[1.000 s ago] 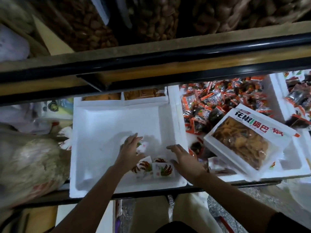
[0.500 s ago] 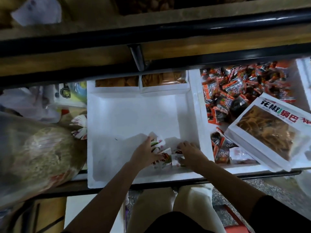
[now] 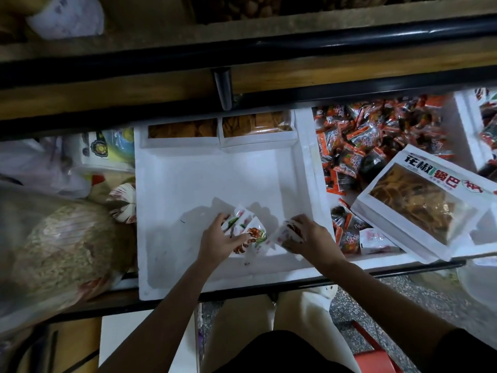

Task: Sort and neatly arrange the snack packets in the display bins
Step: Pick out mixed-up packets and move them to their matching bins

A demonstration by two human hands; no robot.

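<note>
A white foam bin [image 3: 166, 189] lies in front of me with a few small white snack packets [image 3: 254, 232] printed in red and green at its near right corner. My left hand [image 3: 219, 242] rests on these packets, fingers spread over them. My right hand [image 3: 313, 239] grips one or two white packets with red print [image 3: 287, 232], lifted a little off the bin floor. The bin to the right [image 3: 309, 162] holds several orange and black packets [image 3: 357, 146].
A large white bag of yellow crisps [image 3: 430, 208] lies tilted over the right bin. Two boxes of orange snacks [image 3: 220, 129] stand at the back of the foam bin. A big clear sack [image 3: 61, 251] lies at left. A black rail [image 3: 242, 52] crosses above.
The view has shifted a little. My right hand has picked packets up from the corner and my left hand has spread over the remaining ones.
</note>
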